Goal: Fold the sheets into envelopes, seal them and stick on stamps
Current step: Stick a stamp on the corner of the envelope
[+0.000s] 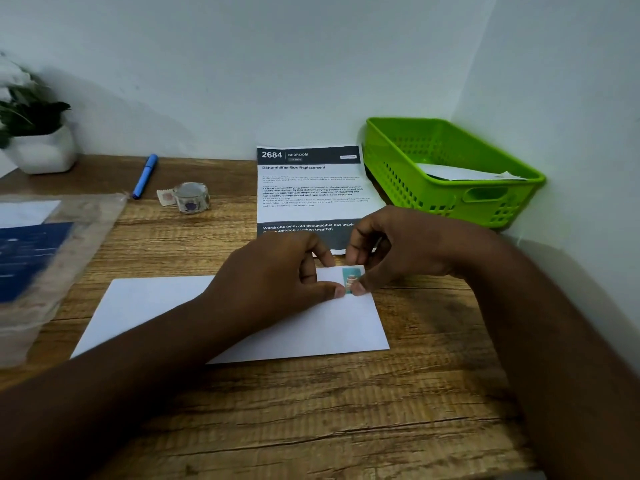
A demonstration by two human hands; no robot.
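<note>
Both hands' grips close on a small teal stamp (349, 277) at the flat white envelope's (311, 323) two-o'clock corner: left hand (277, 271) thumb beside it, right hand (398, 247) fingertips pinching. The envelope lies on the wood-grain table (346, 410).

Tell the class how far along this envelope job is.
Done: one white envelope lies flat on the wooden desk, and paper already sits in the green basket. In hand: both hands, left and right, press a teal stamp onto its top right corner. Left: the printed sheet remains unfolded.
</note>
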